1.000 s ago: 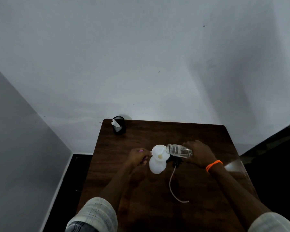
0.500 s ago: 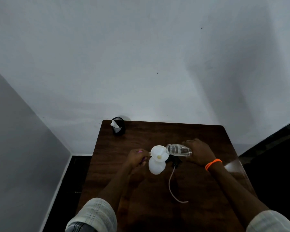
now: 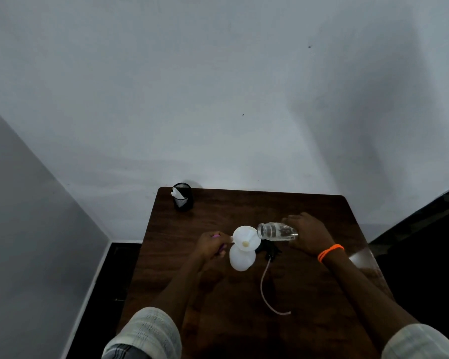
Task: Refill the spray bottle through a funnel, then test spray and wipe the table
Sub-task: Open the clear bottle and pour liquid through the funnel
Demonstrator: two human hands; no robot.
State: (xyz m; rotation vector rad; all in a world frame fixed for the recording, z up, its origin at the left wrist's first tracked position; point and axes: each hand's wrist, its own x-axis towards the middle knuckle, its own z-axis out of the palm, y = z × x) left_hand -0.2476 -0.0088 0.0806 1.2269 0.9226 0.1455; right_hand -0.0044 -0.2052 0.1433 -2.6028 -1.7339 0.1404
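A white spray bottle stands near the middle of the dark wooden table with a white funnel in its neck. My left hand pinches the funnel's tab at its left rim. My right hand grips a clear glass jar, tipped on its side with its mouth over the funnel's right rim. The black spray head lies on the table behind the bottle, and its pale dip tube curls toward me.
A black mesh cup with white paper in it stands at the table's far left corner, against the grey wall. The table drops off to dark floor on the left and right. An orange band circles my right wrist.
Almost nothing has moved: the jar stays tipped over the funnel and my left hand keeps its hold. The view has shifted slightly.
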